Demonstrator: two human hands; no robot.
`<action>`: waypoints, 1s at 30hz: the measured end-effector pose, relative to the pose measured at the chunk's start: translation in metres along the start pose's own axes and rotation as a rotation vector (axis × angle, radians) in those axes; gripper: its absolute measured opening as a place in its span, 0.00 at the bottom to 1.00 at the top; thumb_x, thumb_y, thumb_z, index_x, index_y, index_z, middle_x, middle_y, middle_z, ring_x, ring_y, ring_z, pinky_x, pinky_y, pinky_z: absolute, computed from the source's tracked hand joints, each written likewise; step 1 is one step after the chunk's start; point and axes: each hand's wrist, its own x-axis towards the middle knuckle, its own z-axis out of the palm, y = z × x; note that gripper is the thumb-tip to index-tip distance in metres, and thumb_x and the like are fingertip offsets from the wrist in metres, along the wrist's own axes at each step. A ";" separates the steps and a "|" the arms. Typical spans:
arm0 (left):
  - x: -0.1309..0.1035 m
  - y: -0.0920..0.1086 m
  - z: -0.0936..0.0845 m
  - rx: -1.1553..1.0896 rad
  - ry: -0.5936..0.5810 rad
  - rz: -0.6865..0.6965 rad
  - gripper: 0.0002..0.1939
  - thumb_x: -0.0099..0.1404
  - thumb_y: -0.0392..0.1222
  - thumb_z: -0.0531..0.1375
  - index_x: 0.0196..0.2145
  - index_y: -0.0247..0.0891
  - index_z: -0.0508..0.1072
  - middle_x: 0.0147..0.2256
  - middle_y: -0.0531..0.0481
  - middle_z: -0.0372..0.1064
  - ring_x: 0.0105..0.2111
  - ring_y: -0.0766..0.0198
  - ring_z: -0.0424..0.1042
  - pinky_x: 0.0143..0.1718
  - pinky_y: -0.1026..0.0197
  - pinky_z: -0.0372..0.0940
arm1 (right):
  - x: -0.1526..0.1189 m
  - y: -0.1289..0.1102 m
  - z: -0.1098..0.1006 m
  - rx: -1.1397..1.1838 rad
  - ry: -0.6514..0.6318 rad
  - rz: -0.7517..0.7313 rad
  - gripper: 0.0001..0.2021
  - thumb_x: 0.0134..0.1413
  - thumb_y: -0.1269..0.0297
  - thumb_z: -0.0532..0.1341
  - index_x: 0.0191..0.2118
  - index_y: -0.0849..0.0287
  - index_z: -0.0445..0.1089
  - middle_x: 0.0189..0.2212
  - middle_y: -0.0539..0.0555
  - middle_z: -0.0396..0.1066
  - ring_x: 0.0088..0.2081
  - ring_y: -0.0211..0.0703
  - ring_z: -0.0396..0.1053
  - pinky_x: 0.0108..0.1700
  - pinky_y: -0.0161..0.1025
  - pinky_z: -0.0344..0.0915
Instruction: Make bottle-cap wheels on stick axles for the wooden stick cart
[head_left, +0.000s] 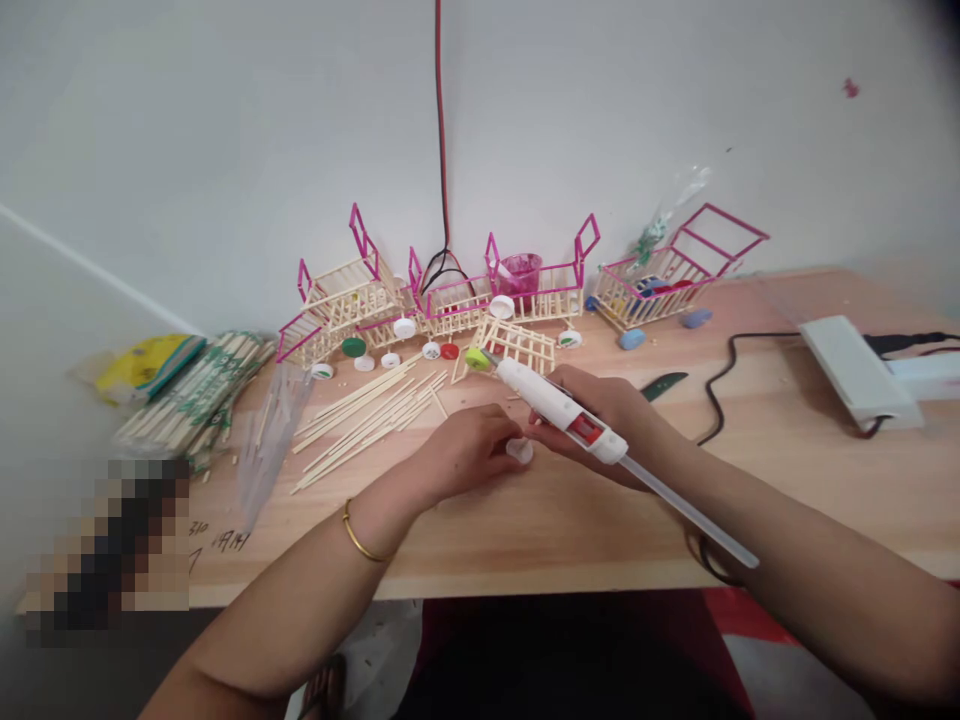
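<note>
My right hand is wrapped round a white hot glue gun, with a long translucent glue stick poking out of its back end. The gun's nozzle points to the upper left, beside a yellow-green round piece; whether they touch I cannot tell. My left hand is closed, its fingertips pinching a small whitish bottle cap low over the table. Just behind the gun lies a small lattice frame of pale sticks.
Stick-built carts with magenta edges and bottle-cap wheels line the wall. Loose sticks lie left of centre, near bagged sticks. A dark green blade, a black cord and a white box are on the right.
</note>
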 end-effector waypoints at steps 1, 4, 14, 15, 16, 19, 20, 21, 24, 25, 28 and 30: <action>0.000 0.000 0.000 0.004 -0.005 0.001 0.09 0.58 0.38 0.62 0.38 0.36 0.74 0.35 0.47 0.71 0.36 0.62 0.68 0.37 0.63 0.61 | 0.000 0.000 0.000 -0.004 0.000 0.006 0.09 0.51 0.57 0.62 0.33 0.55 0.64 0.28 0.50 0.73 0.27 0.41 0.71 0.28 0.34 0.61; 0.001 0.001 0.000 0.011 -0.013 0.002 0.09 0.57 0.38 0.63 0.37 0.35 0.74 0.35 0.47 0.71 0.36 0.61 0.68 0.37 0.63 0.61 | 0.000 -0.002 0.000 -0.017 0.000 0.023 0.08 0.51 0.58 0.62 0.33 0.55 0.64 0.28 0.50 0.73 0.27 0.41 0.71 0.29 0.34 0.61; 0.002 0.001 0.002 0.021 -0.002 -0.002 0.10 0.58 0.38 0.62 0.39 0.37 0.74 0.35 0.48 0.71 0.36 0.61 0.68 0.37 0.63 0.62 | 0.002 0.000 0.003 -0.016 -0.002 0.039 0.09 0.50 0.58 0.62 0.33 0.55 0.64 0.27 0.50 0.73 0.27 0.41 0.71 0.28 0.35 0.61; 0.002 0.001 0.002 0.019 -0.002 -0.004 0.10 0.57 0.37 0.62 0.39 0.37 0.74 0.35 0.47 0.71 0.36 0.61 0.68 0.37 0.63 0.62 | 0.002 0.000 0.003 -0.019 -0.002 0.035 0.08 0.50 0.58 0.62 0.33 0.55 0.64 0.27 0.50 0.73 0.27 0.42 0.71 0.28 0.35 0.61; 0.002 0.001 0.002 0.018 -0.002 -0.009 0.11 0.57 0.37 0.62 0.39 0.37 0.74 0.35 0.47 0.71 0.36 0.61 0.68 0.36 0.63 0.62 | 0.002 0.001 0.003 -0.021 -0.008 0.027 0.08 0.51 0.58 0.62 0.33 0.55 0.64 0.27 0.50 0.73 0.28 0.42 0.71 0.28 0.35 0.61; 0.002 0.001 0.002 0.014 -0.003 -0.016 0.11 0.56 0.37 0.63 0.39 0.36 0.74 0.35 0.47 0.71 0.35 0.61 0.68 0.36 0.63 0.61 | 0.003 0.000 0.003 -0.020 -0.035 0.002 0.08 0.52 0.58 0.61 0.33 0.55 0.64 0.28 0.51 0.73 0.28 0.42 0.71 0.28 0.36 0.61; 0.002 0.001 0.002 0.012 -0.002 -0.013 0.10 0.56 0.37 0.62 0.39 0.36 0.74 0.35 0.47 0.71 0.35 0.61 0.68 0.36 0.63 0.62 | 0.003 0.000 0.002 -0.018 -0.040 0.001 0.08 0.52 0.57 0.61 0.33 0.55 0.64 0.28 0.51 0.74 0.28 0.43 0.71 0.28 0.36 0.61; 0.001 0.001 0.002 0.011 -0.001 -0.011 0.10 0.56 0.37 0.62 0.38 0.36 0.74 0.34 0.48 0.71 0.35 0.62 0.68 0.36 0.63 0.62 | 0.003 -0.001 0.002 -0.018 -0.045 0.003 0.08 0.52 0.57 0.61 0.34 0.55 0.64 0.29 0.51 0.74 0.28 0.43 0.71 0.28 0.36 0.61; 0.000 0.001 0.003 -0.002 0.013 -0.017 0.09 0.57 0.37 0.61 0.37 0.37 0.75 0.32 0.49 0.70 0.33 0.62 0.68 0.34 0.63 0.61 | 0.004 -0.002 0.001 -0.034 -0.066 0.004 0.10 0.53 0.55 0.61 0.37 0.54 0.66 0.29 0.51 0.73 0.29 0.44 0.71 0.28 0.36 0.60; 0.000 0.001 0.003 -0.011 0.031 -0.021 0.09 0.58 0.37 0.61 0.38 0.38 0.75 0.33 0.49 0.70 0.33 0.63 0.68 0.35 0.63 0.61 | 0.004 -0.003 0.001 -0.040 -0.068 0.001 0.11 0.53 0.54 0.61 0.37 0.55 0.66 0.29 0.51 0.73 0.29 0.44 0.70 0.28 0.36 0.60; 0.000 -0.001 0.003 -0.024 0.032 -0.044 0.10 0.57 0.39 0.63 0.38 0.38 0.75 0.32 0.50 0.70 0.32 0.63 0.68 0.33 0.64 0.61 | 0.005 -0.003 0.000 -0.035 -0.078 0.000 0.12 0.53 0.52 0.60 0.37 0.56 0.66 0.31 0.51 0.73 0.30 0.43 0.70 0.29 0.35 0.60; -0.001 -0.002 0.003 -0.047 0.013 -0.039 0.12 0.55 0.42 0.65 0.38 0.37 0.75 0.33 0.49 0.70 0.32 0.63 0.68 0.33 0.63 0.61 | 0.005 -0.003 -0.001 -0.028 -0.086 0.000 0.12 0.54 0.53 0.60 0.36 0.56 0.66 0.30 0.51 0.72 0.30 0.42 0.70 0.29 0.35 0.59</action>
